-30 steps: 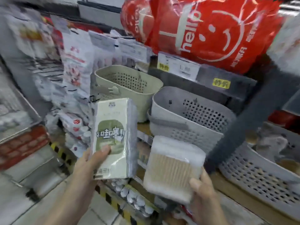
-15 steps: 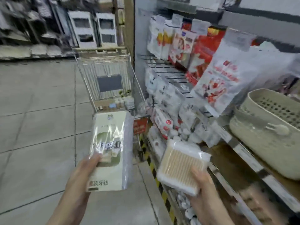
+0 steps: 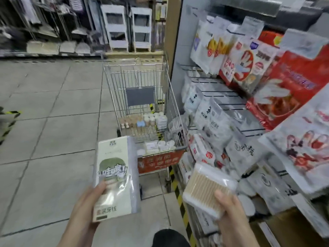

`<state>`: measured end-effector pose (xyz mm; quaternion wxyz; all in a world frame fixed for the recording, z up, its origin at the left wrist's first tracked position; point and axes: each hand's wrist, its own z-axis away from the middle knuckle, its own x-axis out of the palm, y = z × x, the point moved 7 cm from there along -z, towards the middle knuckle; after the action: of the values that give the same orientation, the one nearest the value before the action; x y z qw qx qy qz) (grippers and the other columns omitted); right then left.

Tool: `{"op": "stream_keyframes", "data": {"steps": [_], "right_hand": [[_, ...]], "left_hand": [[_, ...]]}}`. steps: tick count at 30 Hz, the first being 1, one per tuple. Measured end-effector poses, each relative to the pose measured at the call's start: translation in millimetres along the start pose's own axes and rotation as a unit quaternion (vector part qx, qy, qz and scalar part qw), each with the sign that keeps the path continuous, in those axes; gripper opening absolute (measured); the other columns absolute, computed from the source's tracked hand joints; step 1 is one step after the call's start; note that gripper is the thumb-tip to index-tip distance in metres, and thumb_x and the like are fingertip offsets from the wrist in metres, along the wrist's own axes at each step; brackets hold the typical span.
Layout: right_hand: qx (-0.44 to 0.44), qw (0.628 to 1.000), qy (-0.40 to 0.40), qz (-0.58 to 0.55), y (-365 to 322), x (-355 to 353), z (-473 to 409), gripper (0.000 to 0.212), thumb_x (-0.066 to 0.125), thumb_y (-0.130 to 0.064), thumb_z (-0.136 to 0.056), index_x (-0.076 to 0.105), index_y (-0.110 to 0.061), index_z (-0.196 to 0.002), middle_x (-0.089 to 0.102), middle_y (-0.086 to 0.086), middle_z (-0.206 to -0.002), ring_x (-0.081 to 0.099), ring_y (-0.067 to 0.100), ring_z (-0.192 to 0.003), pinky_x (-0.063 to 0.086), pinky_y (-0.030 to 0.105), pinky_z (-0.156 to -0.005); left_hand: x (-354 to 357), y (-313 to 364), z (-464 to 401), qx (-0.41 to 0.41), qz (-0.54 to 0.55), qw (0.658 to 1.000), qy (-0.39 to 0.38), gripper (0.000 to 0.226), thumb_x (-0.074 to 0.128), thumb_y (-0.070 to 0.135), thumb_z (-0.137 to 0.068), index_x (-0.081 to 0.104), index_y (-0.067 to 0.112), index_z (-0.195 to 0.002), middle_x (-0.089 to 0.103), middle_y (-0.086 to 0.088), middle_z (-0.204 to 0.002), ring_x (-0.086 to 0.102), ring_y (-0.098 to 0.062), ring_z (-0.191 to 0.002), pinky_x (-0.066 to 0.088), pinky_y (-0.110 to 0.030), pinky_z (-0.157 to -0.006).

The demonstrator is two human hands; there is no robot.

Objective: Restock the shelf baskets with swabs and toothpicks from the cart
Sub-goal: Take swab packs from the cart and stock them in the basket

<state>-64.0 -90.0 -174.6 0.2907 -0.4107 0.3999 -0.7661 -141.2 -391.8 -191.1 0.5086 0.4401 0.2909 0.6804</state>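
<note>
While both hands are raised in front of the person, the left hand point(image 3: 85, 205) grips a tall pale-green and white cardboard box in glossy clear wrap point(image 3: 114, 177), thumb pressed on its front face near the lower half, the remaining fingers hidden behind the box. The box stands nearly upright, flat-faced and rectangular, with a grey side panel and printed characters. The right hand point(image 3: 231, 213) holds a square clear-plastic pack of wooden-stemmed cotton swabs point(image 3: 208, 188), thumb point(image 3: 221, 197) laid across its top near the lower right corner, other fingers curled beneath and out of sight. The pack is tilted, its tan stems ribbed in a tight row, with white fluffy tips along two edges. Beyond the two items stands a silver wire shopping cart point(image 3: 140, 97) on the grey tiled floor point(image 3: 49, 122), with a red handle sign point(image 3: 160, 162) and small white and tan packs point(image 3: 144, 122) lying in its basket. The cart sits just beside the shelf unit at the right, where soft white and red plastic bags point(image 3: 249, 72) hang from wire pegs. A black and yellow striped strip point(image 3: 179, 198) runs along the shelf's base. A dark shoe tip point(image 3: 169, 237) shows at the bottom edge.
</note>
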Motion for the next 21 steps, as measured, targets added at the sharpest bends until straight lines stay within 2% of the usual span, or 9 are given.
{"op": "stream_keyframes", "data": {"steps": [2,4,7,10,14,16,18,20,21], "right_hand": [[0.002,1.000,-0.022,0.021,-9.3,5.1,-30.6,0.095,0.093,-0.029,-0.031,0.060,-0.017,-0.119,0.068,0.014,-0.113,0.068,0.027,-0.098,0.057,0.043,-0.081],[0.005,1.000,-0.022,0.022,-18.7,9.9,-62.4,0.102,0.094,-0.032,-0.025,0.059,-0.016,-0.120,0.069,0.014,-0.112,0.069,0.026,-0.096,0.056,0.045,-0.085],[0.021,0.999,-0.037,0.021,-25.2,19.4,-108.7,0.097,0.092,-0.031,-0.030,0.059,-0.017,-0.120,0.069,0.013,-0.110,0.069,0.025,-0.096,0.052,0.048,-0.087],[0.039,0.998,-0.042,0.026,-21.9,26.1,-160.3,0.088,0.083,-0.025,-0.044,0.056,-0.012,-0.126,0.069,0.012,-0.110,0.067,0.024,-0.098,0.054,0.039,-0.079],[0.072,0.997,-0.034,0.010,-6.8,30.2,-218.2,0.069,0.068,-0.015,-0.064,0.053,-0.006,-0.130,0.066,0.011,-0.117,0.059,0.028,-0.112,0.050,0.042,-0.093],[0.081,0.996,-0.028,0.015,-2.0,35.3,-243.3,0.065,0.072,-0.010,-0.068,0.053,-0.005,-0.130,0.064,0.014,-0.121,0.060,0.027,-0.110,0.054,0.036,-0.086],[0.080,0.996,-0.018,0.027,3.2,38.1,-269.1,0.059,0.073,-0.009,-0.069,0.054,-0.006,-0.125,0.065,0.014,-0.119,0.063,0.024,-0.102,0.057,0.029,-0.069],[0.077,0.996,-0.010,0.041,7.1,45.1,-292.3,0.059,0.077,-0.015,-0.065,0.056,-0.007,-0.119,0.065,0.014,-0.116,0.063,0.022,-0.095,0.055,0.024,-0.056],[0.075,0.996,-0.004,0.051,9.3,49.1,-303.9,0.067,0.083,-0.023,-0.059,0.056,-0.007,-0.119,0.067,0.013,-0.113,0.063,0.022,-0.093,0.053,0.023,-0.053]], "left_hand": [[13.5,3.1,-22.1,-0.006,0.014,1.000,0.016,0.037,0.062,0.035,-0.073,0.067,0.008,-0.099,0.072,-0.013,-0.085,0.068,-0.017,-0.058,0.053,-0.023,-0.049],[24.2,7.9,-42.8,-0.011,0.028,0.999,0.040,0.022,0.053,0.026,-0.086,0.066,0.009,-0.095,0.073,-0.009,-0.074,0.068,-0.017,-0.054,0.053,-0.023,-0.047],[33.7,12.1,-73.1,-0.014,0.037,0.997,0.060,0.032,0.056,0.031,-0.081,0.066,0.008,-0.100,0.073,-0.012,-0.083,0.068,-0.020,-0.059,0.052,-0.029,-0.058],[40.5,12.2,-100.4,-0.024,0.040,0.995,0.086,0.047,0.059,0.037,-0.071,0.066,0.007,-0.107,0.072,-0.018,-0.094,0.068,-0.025,-0.066,0.055,-0.031,-0.056],[46.4,6.4,-130.7,-0.047,0.043,0.992,0.112,0.049,0.059,0.036,-0.071,0.065,0.008,-0.111,0.071,-0.017,-0.103,0.067,-0.033,-0.086,0.055,-0.036,-0.064],[47.3,7.6,-147.4,-0.056,0.041,0.989,0.129,0.048,0.060,0.034,-0.071,0.065,0.007,-0.110,0.070,-0.017,-0.104,0.067,-0.033,-0.089,0.052,-0.037,-0.066],[48.5,11.9,-165.9,-0.060,0.041,0.986,0.149,0.043,0.060,0.032,-0.070,0.064,0.008,-0.105,0.069,-0.016,-0.102,0.065,-0.031,-0.084,0.049,-0.038,-0.067],[51.0,19.9,-187.7,-0.064,0.041,0.985,0.154,0.038,0.059,0.030,-0.074,0.064,0.009,-0.105,0.069,-0.016,-0.097,0.064,-0.029,-0.078,0.048,-0.038,-0.068],[51.0,23.7,-200.4,-0.068,0.039,0.984,0.158,0.037,0.058,0.030,-0.076,0.064,0.009,-0.106,0.069,-0.017,-0.097,0.064,-0.029,-0.078,0.049,-0.038,-0.070]]}}
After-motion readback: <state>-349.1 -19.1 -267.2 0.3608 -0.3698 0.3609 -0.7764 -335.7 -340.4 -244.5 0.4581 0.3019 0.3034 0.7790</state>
